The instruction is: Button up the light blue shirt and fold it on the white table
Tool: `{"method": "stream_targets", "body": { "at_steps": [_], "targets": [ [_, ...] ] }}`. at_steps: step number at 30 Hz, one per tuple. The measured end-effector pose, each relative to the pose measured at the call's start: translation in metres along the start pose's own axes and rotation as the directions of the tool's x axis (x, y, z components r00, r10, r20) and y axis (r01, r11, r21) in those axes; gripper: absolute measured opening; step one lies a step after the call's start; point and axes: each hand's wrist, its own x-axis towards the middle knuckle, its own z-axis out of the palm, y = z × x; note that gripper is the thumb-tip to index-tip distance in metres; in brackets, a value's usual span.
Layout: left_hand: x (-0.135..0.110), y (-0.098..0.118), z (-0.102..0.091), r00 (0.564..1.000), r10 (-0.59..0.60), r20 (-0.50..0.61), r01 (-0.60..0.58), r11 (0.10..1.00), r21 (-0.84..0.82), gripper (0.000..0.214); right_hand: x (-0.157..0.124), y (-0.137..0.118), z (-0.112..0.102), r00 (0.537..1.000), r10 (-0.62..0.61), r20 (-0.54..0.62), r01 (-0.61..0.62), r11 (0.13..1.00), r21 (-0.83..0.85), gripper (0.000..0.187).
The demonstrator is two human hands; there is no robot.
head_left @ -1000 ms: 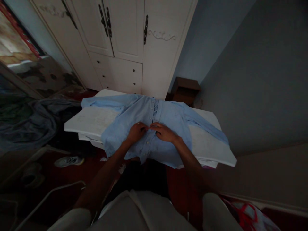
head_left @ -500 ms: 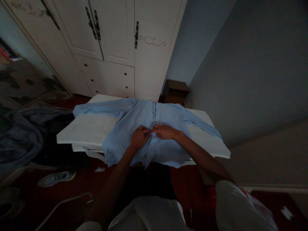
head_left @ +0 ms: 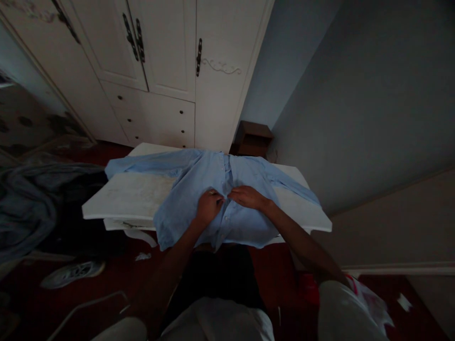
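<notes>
A light blue button-up shirt lies front side up across a white table, its sleeves spread out to both sides. My left hand is closed on the shirt's front edge at the middle, fingertips pinched. Across from it, my right hand pinches the other side of the front placket. The fingertips of both hands nearly meet there. Several small buttons run down the placket below my hands. Whatever lies between my fingertips is too small and dark to make out.
A white wardrobe with drawers stands behind the table. A small brown cabinet sits by the wall. Dark clothing is heaped at the left. On the red floor lie a shoe and a metal rod.
The view has shifted slightly. Both hands stay at the middle of the shirt front, with their fingertips still pinching the placket.
</notes>
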Motion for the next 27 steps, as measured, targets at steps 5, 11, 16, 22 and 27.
{"method": "stream_targets", "body": {
  "at_steps": [5,11,16,22,27],
  "targets": [
    [0.004,0.009,-0.005,0.998,-0.038,0.050,0.034,0.997,0.076,0.023,0.000,0.001,0.008,0.991,-0.015,-0.133,0.019,0.999,0.027,0.019],
    [0.015,0.012,-0.008,0.988,0.009,0.153,-0.029,0.991,0.131,0.024,0.007,0.008,0.029,0.980,-0.098,-0.172,0.100,0.995,0.002,0.027],
    [0.020,0.002,-0.013,0.970,0.097,0.224,-0.119,0.989,0.092,0.021,0.006,0.014,0.051,0.976,-0.125,-0.179,0.125,0.992,-0.009,0.024],
    [0.030,-0.010,-0.022,0.921,0.234,0.312,-0.249,0.968,0.010,0.021,-0.004,0.014,0.064,0.954,-0.039,-0.296,0.081,0.988,0.129,0.019],
    [0.038,-0.013,-0.023,0.880,0.295,0.371,-0.335,0.941,0.047,0.016,-0.006,0.012,0.061,0.947,0.005,-0.322,0.050,0.985,0.165,0.020]
  ]
}}
